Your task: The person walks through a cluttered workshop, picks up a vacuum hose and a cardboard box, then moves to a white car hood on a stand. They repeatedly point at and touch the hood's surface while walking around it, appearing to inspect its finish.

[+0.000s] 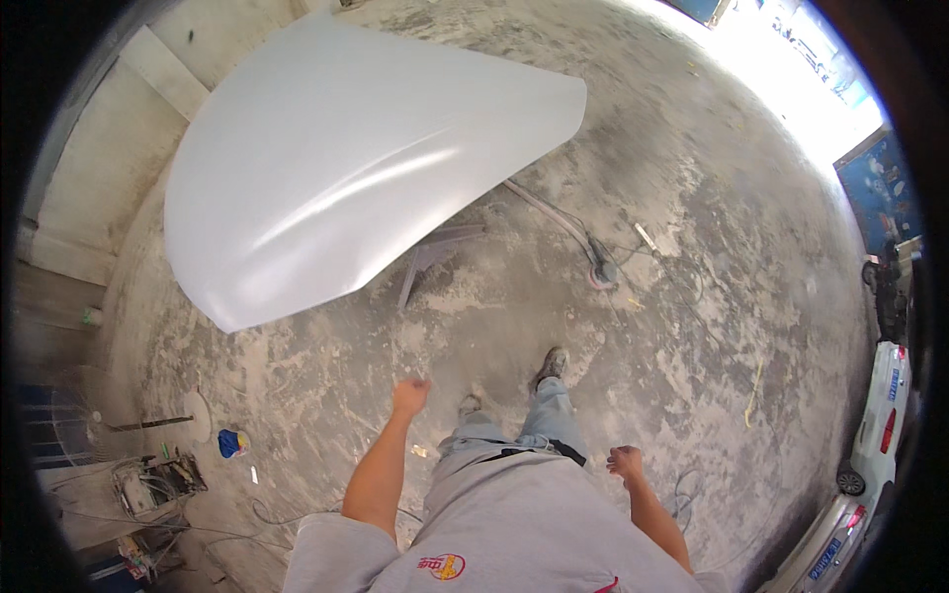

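Note:
A large silver-grey car hood (336, 168) lies raised on a stand, its dark metal legs (430, 255) showing beneath the near edge. My left hand (411, 395) hangs in front of my body, its fingers curled into a loose fist with nothing visible in it. On the other side, my right hand (625, 463) hangs by my hip, fingers slightly bent and apart, holding nothing that I can see. Neither hand touches the hood; the left one is nearer to it. My feet are on the floor, one shoe (554, 366) ahead of the other.
A sander (600, 269) with a hose lies on the dusty concrete floor (672, 395), right of the hood. At the left stand a fan (74, 425), a blue-and-yellow bundle (232, 443) and cluttered equipment (158, 484). White cars (883, 415) line the right edge, near a bright doorway (781, 79).

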Available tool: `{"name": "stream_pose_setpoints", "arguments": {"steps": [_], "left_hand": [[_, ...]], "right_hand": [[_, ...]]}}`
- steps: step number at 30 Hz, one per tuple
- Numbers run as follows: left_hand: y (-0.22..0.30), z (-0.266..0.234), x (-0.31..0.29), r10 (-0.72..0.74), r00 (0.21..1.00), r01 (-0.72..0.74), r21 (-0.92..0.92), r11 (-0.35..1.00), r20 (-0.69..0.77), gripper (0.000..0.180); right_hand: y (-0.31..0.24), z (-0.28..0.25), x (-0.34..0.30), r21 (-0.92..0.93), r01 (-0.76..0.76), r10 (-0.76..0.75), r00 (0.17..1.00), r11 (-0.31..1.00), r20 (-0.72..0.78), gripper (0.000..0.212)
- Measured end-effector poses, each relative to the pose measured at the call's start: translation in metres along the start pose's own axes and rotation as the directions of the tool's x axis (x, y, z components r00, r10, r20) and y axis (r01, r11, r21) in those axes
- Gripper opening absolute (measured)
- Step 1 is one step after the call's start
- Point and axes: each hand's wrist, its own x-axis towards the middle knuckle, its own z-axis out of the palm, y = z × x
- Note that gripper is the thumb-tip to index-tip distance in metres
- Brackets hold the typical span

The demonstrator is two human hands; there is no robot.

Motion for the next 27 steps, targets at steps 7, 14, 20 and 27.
{"name": "stream_pose_setpoints", "arguments": {"steps": [7, 14, 20, 27], "left_hand": [[-0.005, 0.078, -0.03, -0.219, 0.926, 0.128, 0.29, 0.948, 0.307, 0.048], [0.153, 0.066, -0.009, 0.062, 0.987, -0.089, 0.184, 0.979, 0.149, 0.044], [0.287, 0.059, 0.042, 0.066, 0.998, -0.067, 0.037, 0.997, 0.018, 0.04], [0.367, 0.106, 0.124, -0.016, 0.965, -0.04, 0.207, 0.977, 0.263, 0.041]], "right_hand": [[-0.125, -0.047, 0.104, 0.015, 0.085, -0.086, 0.993, 0.996, 0.082, 0.024], [-0.214, -0.124, 0.196, 0.046, 0.156, -0.158, 0.986, 0.987, 0.056, 0.021], [-0.234, -0.155, 0.223, 0.069, 0.141, -0.144, 0.989, 0.988, 0.037, 0.024], [-0.206, -0.181, 0.224, 0.115, -0.082, 0.083, 0.997, 0.99, -0.002, 0.021]]}}
